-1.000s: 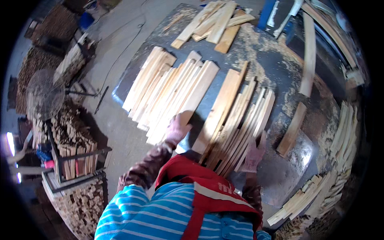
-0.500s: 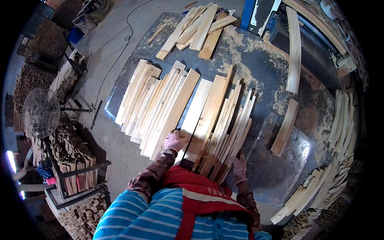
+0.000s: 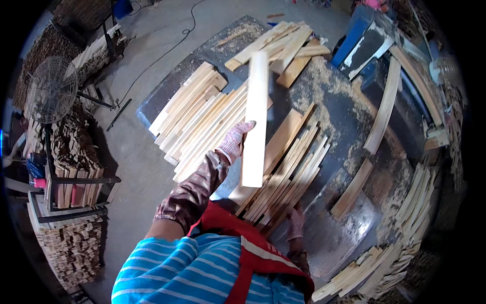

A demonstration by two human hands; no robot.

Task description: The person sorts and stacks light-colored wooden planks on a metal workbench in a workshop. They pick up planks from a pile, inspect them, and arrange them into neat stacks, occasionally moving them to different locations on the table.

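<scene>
My left hand [image 3: 236, 141], in a pale knitted glove, is closed on a pale wooden board [image 3: 256, 111] and holds it up over the worktable. Beneath and left of it lies a row of wooden boards [image 3: 202, 121] packed side by side. A darker brown board [image 3: 284, 134] and a group of narrow wooden strips [image 3: 291, 175] lie to the right of the raised board. My right hand [image 3: 296, 224], also gloved, is low beside the near right end of these strips. Its fingers look stretched out along the outermost strip, partly in shadow.
The dark metal table [image 3: 349, 187] carries sawdust, with a jumbled board pile [image 3: 288, 45] at its far end. Single boards [image 3: 353, 188] lie on the right, near a blue machine [image 3: 362, 40]. A caged fan [image 3: 52, 88] and stacked wood [image 3: 68, 248] stand on the left.
My left hand has lifted the pale board off the table and raised it up and to the right. My right hand stays beside the strips. The view has shifted.
</scene>
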